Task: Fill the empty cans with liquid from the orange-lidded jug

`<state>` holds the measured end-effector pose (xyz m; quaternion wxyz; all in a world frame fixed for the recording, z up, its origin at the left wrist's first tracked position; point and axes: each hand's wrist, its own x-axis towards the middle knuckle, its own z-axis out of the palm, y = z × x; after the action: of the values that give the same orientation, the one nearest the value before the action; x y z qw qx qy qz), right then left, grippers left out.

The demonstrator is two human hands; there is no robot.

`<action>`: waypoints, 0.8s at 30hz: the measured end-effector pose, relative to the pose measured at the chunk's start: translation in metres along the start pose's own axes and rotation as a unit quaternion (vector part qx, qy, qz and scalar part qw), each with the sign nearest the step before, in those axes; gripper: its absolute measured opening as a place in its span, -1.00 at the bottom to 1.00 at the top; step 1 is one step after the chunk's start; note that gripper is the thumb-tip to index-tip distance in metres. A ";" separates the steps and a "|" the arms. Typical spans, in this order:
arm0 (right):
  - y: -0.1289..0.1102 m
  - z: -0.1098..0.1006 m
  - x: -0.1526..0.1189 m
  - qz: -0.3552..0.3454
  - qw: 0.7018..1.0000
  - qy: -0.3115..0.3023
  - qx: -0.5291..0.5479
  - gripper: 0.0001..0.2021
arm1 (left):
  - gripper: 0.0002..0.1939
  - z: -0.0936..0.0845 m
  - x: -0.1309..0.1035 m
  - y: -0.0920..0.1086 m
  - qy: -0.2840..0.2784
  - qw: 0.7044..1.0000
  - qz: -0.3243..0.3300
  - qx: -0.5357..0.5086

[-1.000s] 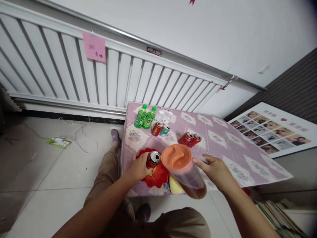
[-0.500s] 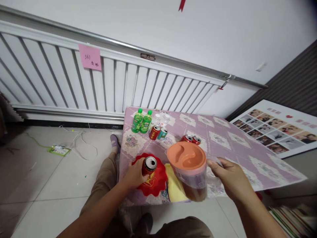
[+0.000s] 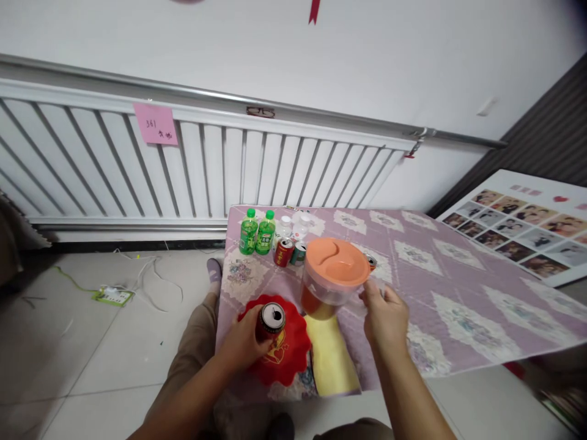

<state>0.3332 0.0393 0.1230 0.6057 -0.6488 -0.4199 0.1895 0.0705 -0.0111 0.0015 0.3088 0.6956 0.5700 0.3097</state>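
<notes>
My left hand point(image 3: 245, 342) is wrapped round an opened dark red drink can point(image 3: 271, 318), upright over a red scalloped plate point(image 3: 293, 354). My right hand point(image 3: 385, 315) grips the handle of a clear plastic pitcher point(image 3: 323, 296) with an orange lid point(image 3: 337, 263). Brown-orange liquid fills the pitcher's lower part. It is held above the table, just behind a folded yellow cloth point(image 3: 332, 357). Behind it stand a red can point(image 3: 284, 252) and a teal can point(image 3: 298, 254); another opened can point(image 3: 370, 261) is mostly hidden by the pitcher.
Two green bottles point(image 3: 257, 235) and clear bottles with white caps point(image 3: 293, 226) stand at the table's back left. A flowered purple cloth point(image 3: 413, 256) covers the table. A white radiator point(image 3: 275, 165) runs behind, and a photo board point(image 3: 518, 226) leans at right.
My right hand has moved the pitcher left and away from me, uncovering more of the yellow cloth. My left hand still holds its can over the plate. The view has shifted slightly.
</notes>
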 end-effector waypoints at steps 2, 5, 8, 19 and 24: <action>0.016 0.013 0.003 0.021 0.999 0.009 0.036 -0.62 | -0.31 0.002 0.001 -0.002 0.000 1.000 -0.001 -0.003; 0.042 0.031 0.005 0.034 0.997 0.011 0.065 -0.57 | -0.32 0.004 0.002 -0.005 -0.002 1.000 -0.005 -0.001; 0.063 0.044 0.003 0.037 0.997 0.011 0.065 -0.53 | -0.32 0.007 0.003 -0.008 -0.003 1.000 -0.010 0.001; 0.082 0.040 -0.002 0.038 0.997 -0.038 0.054 -0.53 | -0.33 0.008 0.003 -0.008 -0.004 1.000 -0.013 0.006; 0.107 0.016 -0.029 0.028 0.999 0.013 0.030 -0.43 | -0.35 0.010 0.002 -0.010 0.012 1.000 -0.005 0.012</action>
<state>0.3387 0.0360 0.0113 0.6244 -0.6444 -0.3878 0.2109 0.0726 -0.0085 -0.0121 0.2950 0.6925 0.5811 0.3094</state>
